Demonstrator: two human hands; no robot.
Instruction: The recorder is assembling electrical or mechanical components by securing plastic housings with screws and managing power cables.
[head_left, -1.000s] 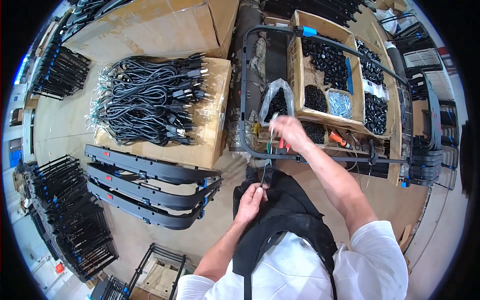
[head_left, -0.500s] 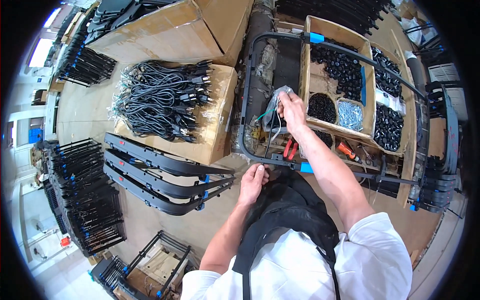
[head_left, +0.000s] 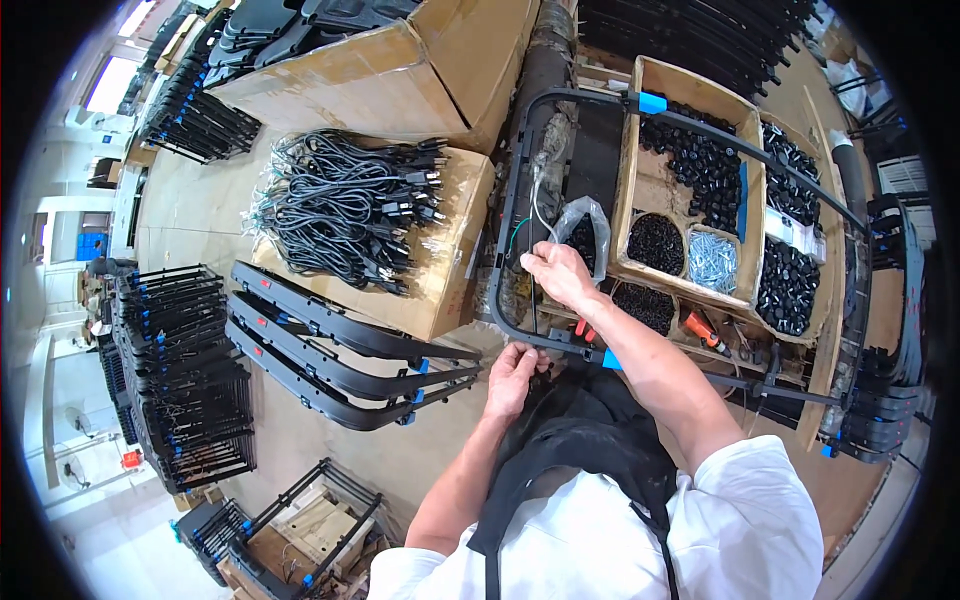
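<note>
A black tubular frame (head_left: pixel 507 215) with rounded corners lies across the bench in front of me. Inside its left end runs a thin black cord (head_left: pixel 534 312), with white wire (head_left: pixel 541 200) and green wire (head_left: pixel 517 232) ends loose above. My right hand (head_left: pixel 562 275) pinches the cord between thumb and fingertips. At the near bar, the fingers of my left hand (head_left: pixel 513 378) are closed at the cord's lower end, partly hidden by the bar. Just beyond my right hand sits a clear plastic bag (head_left: pixel 597 235) of small black parts.
Wooden trays (head_left: pixel 640 150) hold black caps and silver screws (head_left: pixel 712 260). An orange-handled tool (head_left: pixel 702 326) lies below them. To the left, bundled power cords (head_left: pixel 345 205) cover a cardboard box (head_left: pixel 465 200); curved black frames (head_left: pixel 340 350) stand nearer. A larger carton (head_left: pixel 340 90) is behind.
My right hand has come away from the plastic bag, toward me and left, uncovering the bag's black parts. The white wire now loops upward. My left hand stays at the near bar.
</note>
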